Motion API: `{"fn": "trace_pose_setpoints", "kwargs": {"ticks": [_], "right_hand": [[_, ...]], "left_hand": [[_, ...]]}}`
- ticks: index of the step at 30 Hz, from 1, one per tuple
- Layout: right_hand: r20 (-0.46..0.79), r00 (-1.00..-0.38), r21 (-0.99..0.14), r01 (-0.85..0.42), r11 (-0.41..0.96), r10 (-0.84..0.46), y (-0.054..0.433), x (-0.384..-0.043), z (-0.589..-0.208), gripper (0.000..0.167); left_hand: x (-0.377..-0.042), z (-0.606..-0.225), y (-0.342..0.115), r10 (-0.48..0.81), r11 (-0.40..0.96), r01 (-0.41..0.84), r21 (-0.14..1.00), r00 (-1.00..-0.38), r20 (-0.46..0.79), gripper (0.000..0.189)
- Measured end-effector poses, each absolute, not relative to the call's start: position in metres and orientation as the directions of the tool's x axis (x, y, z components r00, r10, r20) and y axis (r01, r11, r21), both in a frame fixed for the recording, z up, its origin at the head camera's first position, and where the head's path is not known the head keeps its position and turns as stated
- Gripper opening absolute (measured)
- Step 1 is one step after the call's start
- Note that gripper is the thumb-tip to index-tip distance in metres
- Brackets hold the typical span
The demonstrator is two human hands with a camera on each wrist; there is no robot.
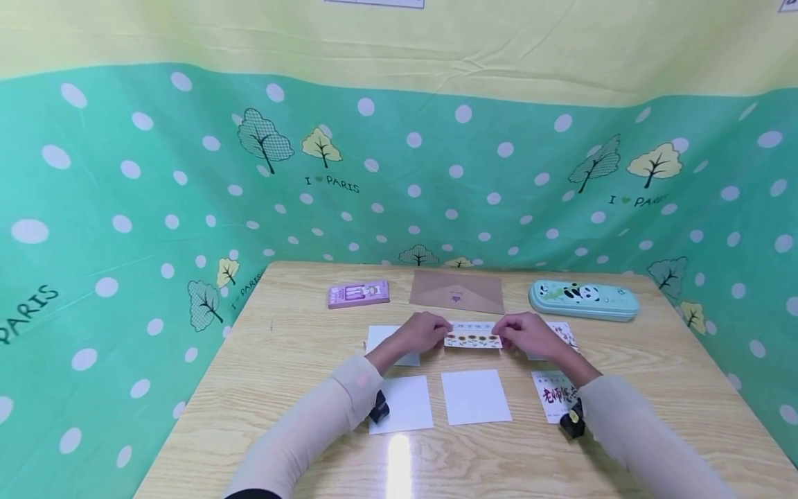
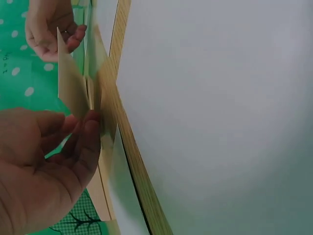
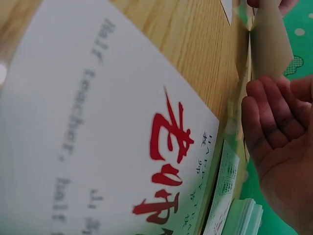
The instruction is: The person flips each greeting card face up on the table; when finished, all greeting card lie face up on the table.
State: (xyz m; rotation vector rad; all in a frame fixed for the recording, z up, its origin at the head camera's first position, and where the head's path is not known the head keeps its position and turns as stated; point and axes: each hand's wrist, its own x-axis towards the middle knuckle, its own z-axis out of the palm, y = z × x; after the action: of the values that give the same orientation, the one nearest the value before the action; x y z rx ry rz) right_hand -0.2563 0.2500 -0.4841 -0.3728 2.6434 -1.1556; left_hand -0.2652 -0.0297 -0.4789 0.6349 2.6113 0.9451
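Note:
A greeting card with a row of sunflowers and a line of writing stands tilted up between both hands. My left hand pinches its left end, thumb and fingertips at the edge. At the other end, my right hand holds the card between thumb and fingers. The card's plain back shows in the left wrist view, and it rises from the tabletop near the fingertips. Partly under the left forearm lies a white card. Below the right wrist is a card with red characters.
Another white card lies at the front middle, one more behind the left hand. A patterned card sits by the right hand. Along the back are a purple box, a brown envelope and a panda pencil case.

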Motion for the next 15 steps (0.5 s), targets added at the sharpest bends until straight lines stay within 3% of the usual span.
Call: {"fn": "trace_pose_setpoints", "kwargs": {"ticks": [3,9,15], "right_hand": [[-0.135,-0.927,-0.706,-0.158,0.691,-0.35,0.248,-0.257,-0.485,0.024],[-0.149,-0.909,-0.581,-0.239,0.778,-0.39,0.243,-0.258,-0.488,0.05],[-0.191,-0.911,-0.54,-0.214,0.814,-0.365,0.24,-0.259,-0.49,0.051]], "left_hand": [[-0.263,-0.479,-0.027,0.501,0.723,0.327,0.609,-0.855,-0.136,0.031],[-0.262,-0.479,-0.019,0.496,0.77,0.343,0.538,-0.852,-0.166,0.04],[-0.261,-0.481,-0.013,0.476,0.794,0.331,0.509,-0.861,-0.182,0.043]]}}
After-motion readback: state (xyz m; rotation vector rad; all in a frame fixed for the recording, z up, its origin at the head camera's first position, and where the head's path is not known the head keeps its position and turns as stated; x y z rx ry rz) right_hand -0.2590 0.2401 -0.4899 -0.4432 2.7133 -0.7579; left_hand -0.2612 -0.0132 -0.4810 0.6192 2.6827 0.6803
